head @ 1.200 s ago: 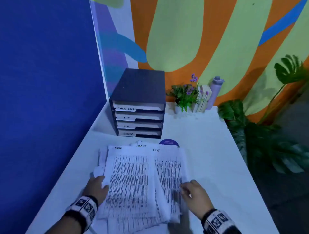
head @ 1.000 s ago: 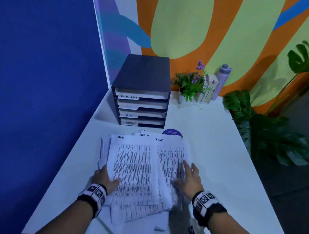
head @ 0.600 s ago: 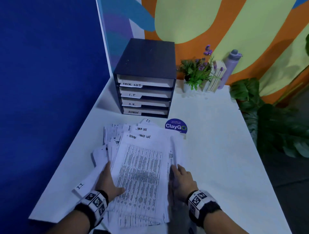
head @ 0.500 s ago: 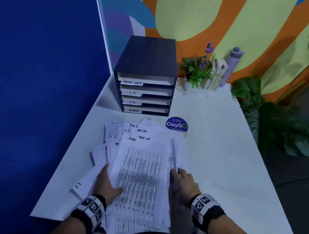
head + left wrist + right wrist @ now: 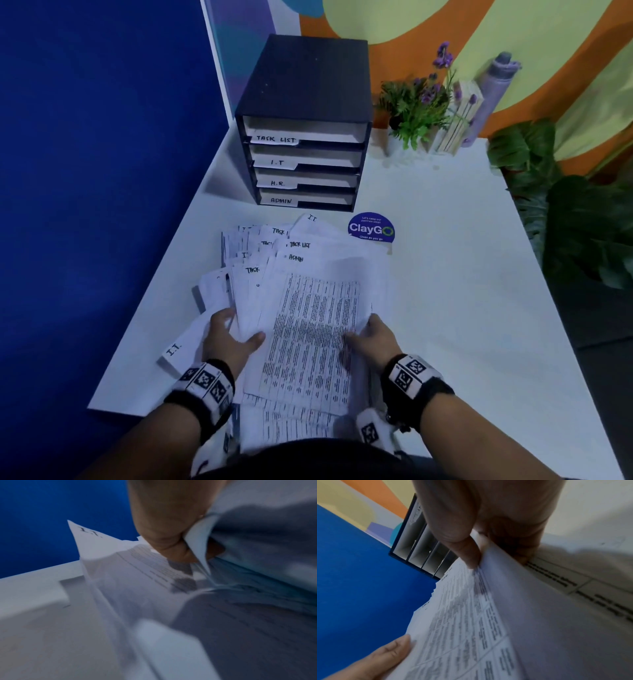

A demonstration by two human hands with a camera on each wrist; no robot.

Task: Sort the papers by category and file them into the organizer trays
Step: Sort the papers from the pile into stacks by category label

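A loose stack of printed papers point(image 5: 308, 318) lies fanned on the white table point(image 5: 462, 291), with corners hand-labelled TASK LIST, ADMIN and I.T. My left hand point(image 5: 227, 337) grips the stack's left edge, thumb on top, fingers under the sheets point(image 5: 171, 534). My right hand point(image 5: 371, 337) pinches the right edge of the top sheets point(image 5: 471, 550) between thumb and fingers, lifting them a little. The dark organizer point(image 5: 305, 130) stands at the back with four trays labelled TASK LIST, I.T, H.R. and ADMIN. One I.T. sheet point(image 5: 178, 349) sticks out at the left.
A blue wall point(image 5: 85, 171) runs along the table's left edge. A round ClayGo sticker point(image 5: 371, 228) lies right of the papers. A small plant point(image 5: 416, 106), a wooden block and a lilac bottle point(image 5: 493, 89) stand at the back right. Large leafy plants point(image 5: 575, 219) stand beyond the right edge.
Both hands drew the spread papers together into a narrower stack and moved from lying flat on them to gripping its two sides. The camera tilted down and closer.
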